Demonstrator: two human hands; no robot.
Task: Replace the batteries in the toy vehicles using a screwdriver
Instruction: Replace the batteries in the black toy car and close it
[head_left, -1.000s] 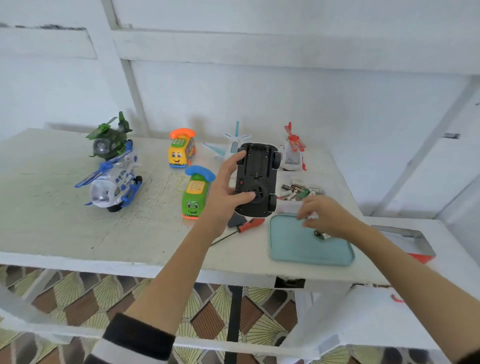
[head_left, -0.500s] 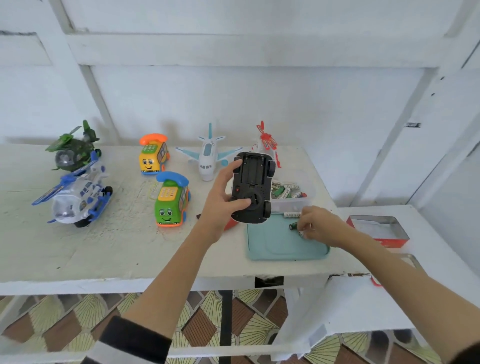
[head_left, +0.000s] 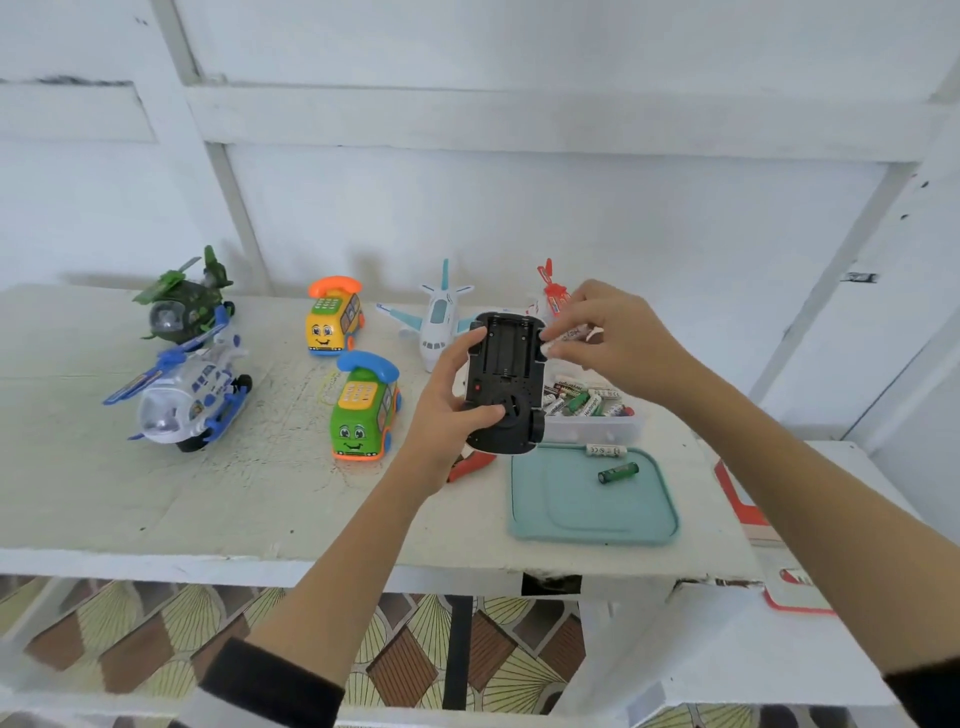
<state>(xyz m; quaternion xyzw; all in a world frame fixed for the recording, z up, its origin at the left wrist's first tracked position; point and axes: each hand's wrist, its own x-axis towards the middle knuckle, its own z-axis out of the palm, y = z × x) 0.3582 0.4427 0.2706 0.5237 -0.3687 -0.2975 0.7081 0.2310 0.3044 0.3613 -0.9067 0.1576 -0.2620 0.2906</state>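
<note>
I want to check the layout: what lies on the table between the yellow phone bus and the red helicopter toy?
In the head view, the white toy airplane stands between the yellow phone bus and the red helicopter toy, along the back of the table.

Bright, soft daylight; wide-angle edge distortion.

free: table front-left (head_left: 156, 499) | blocked: toy row behind, battery box (head_left: 592, 423), tray (head_left: 530, 499) right

Three helicopters (head_left: 189, 387), two phone buses (head_left: 363, 410), one plane (head_left: 439, 325), one car (head_left: 504, 384).
</note>
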